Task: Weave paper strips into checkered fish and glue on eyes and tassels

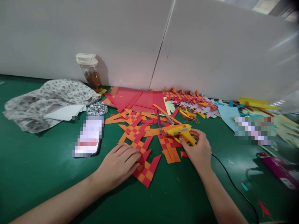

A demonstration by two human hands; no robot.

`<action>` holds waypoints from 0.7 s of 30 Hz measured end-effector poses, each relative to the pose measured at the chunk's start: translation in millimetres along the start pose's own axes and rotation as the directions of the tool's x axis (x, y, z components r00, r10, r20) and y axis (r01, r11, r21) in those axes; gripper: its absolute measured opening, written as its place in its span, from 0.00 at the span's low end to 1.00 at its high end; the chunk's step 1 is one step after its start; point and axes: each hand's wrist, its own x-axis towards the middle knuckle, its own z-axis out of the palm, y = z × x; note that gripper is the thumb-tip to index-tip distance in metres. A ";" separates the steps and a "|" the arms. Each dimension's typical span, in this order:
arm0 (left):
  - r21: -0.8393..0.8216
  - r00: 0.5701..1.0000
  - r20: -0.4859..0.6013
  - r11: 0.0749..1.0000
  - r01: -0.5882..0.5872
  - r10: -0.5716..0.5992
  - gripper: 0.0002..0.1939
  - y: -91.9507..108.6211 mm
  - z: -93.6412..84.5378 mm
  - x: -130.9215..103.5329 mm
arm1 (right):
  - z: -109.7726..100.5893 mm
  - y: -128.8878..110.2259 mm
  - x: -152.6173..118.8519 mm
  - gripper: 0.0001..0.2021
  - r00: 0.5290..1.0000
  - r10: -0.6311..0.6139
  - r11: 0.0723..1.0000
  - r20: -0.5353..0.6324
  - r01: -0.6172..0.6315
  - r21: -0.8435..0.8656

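Head view: glue gun and woven paper, green table.
Right hand is curling closed round the gun's handle, the proper hold; body probably light, stiff. Left hand is resting half-curled on the paper, grip unclear; strips are lying between both hands, likely creasing easily, best held flat.

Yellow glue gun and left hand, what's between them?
Red and orange checkered paper lies between the left hand and the yellow glue gun, in the head view.
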 end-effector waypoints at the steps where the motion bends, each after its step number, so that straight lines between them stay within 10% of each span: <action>1: -0.001 1.000 -0.002 1.000 -0.016 0.016 0.09 -0.2 -0.2 -1.0 | -2.2 -3.4 0.6 0.20 0.997 -0.068 0.997 -0.032 0.067 -0.041; 5: -0.011 0.992 0.002 0.992 -0.123 0.123 0.10 -0.2 -1.0 -5.2 | -11.9 -37.2 -6.7 0.08 0.952 -0.285 0.952 -0.111 0.295 0.081; 11: -0.046 0.994 -0.027 0.993 -0.110 0.109 0.08 6.7 -1.0 -2.7 | -2.8 -96.2 -40.3 0.04 0.736 -0.570 0.812 0.366 0.436 0.388; 21: -0.023 0.990 -0.002 0.990 -0.140 0.140 0.08 9.7 -1.4 -1.0 | 9.9 -106.2 -38.3 0.07 0.555 -0.630 0.765 0.543 0.564 0.311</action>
